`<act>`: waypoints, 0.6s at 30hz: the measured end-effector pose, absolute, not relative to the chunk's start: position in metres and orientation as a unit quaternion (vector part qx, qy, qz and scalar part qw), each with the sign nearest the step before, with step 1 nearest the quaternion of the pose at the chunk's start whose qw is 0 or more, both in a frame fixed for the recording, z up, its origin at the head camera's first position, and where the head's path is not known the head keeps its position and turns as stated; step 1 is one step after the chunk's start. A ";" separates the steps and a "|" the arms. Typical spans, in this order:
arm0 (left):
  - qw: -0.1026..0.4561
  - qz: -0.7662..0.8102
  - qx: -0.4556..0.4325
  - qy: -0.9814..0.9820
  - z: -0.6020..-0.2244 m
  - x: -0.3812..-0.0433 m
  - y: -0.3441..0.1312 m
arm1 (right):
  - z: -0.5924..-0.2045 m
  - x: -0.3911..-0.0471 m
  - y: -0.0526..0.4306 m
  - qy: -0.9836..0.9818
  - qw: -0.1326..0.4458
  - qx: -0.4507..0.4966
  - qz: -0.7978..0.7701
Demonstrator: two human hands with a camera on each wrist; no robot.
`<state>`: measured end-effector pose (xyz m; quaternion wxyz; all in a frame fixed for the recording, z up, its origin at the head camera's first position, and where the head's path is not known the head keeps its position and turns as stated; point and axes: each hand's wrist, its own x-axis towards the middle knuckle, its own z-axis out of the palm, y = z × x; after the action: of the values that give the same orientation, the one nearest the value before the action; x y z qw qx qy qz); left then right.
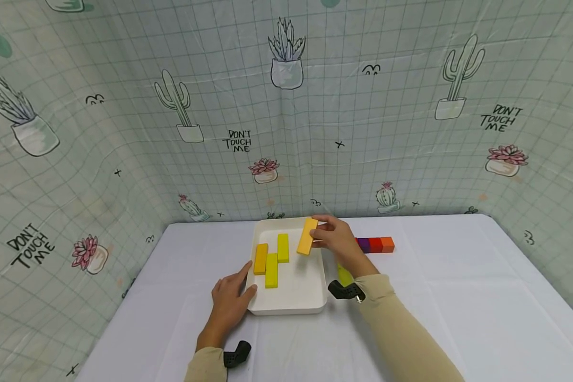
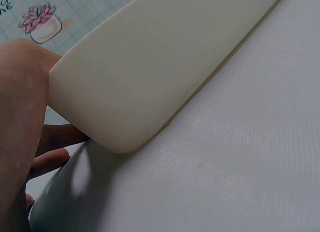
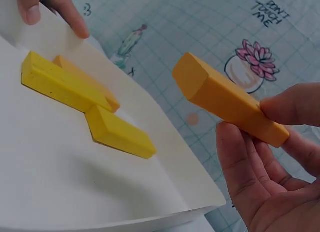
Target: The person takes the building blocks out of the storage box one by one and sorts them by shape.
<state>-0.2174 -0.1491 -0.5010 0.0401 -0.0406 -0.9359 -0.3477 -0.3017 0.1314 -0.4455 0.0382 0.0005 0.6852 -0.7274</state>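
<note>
My right hand pinches an orange-yellow wooden block between thumb and fingers. It holds the block tilted, above the right side of a white tray. Inside the tray lie a yellow block, a second yellow block touching it, and an orange-yellow block along the left wall. My left hand grips the tray's left edge, with thumb and index finger at the rim. In the left wrist view its other fingers are outside the tray wall.
Right of the tray, partly behind the right forearm, stands a row of red, purple and orange blocks. A yellow-green piece shows beside the right wrist, mostly hidden. A white cloth covers the table; a printed curtain hangs behind.
</note>
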 end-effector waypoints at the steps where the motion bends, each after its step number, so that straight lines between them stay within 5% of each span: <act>1: 0.041 -0.347 -0.042 -0.936 -0.501 -0.218 -0.149 | -0.445 -0.301 0.133 0.683 0.037 0.003 -0.729; 18: 0.045 -0.338 -0.043 -0.939 -0.502 -0.218 -0.149 | -0.446 -0.282 0.147 0.694 0.026 0.021 -0.720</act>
<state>-0.2177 -0.1491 -0.5019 0.0450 -0.0426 -0.9392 -0.3377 -0.2820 0.1466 -0.4458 0.0262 0.0214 0.6936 -0.7195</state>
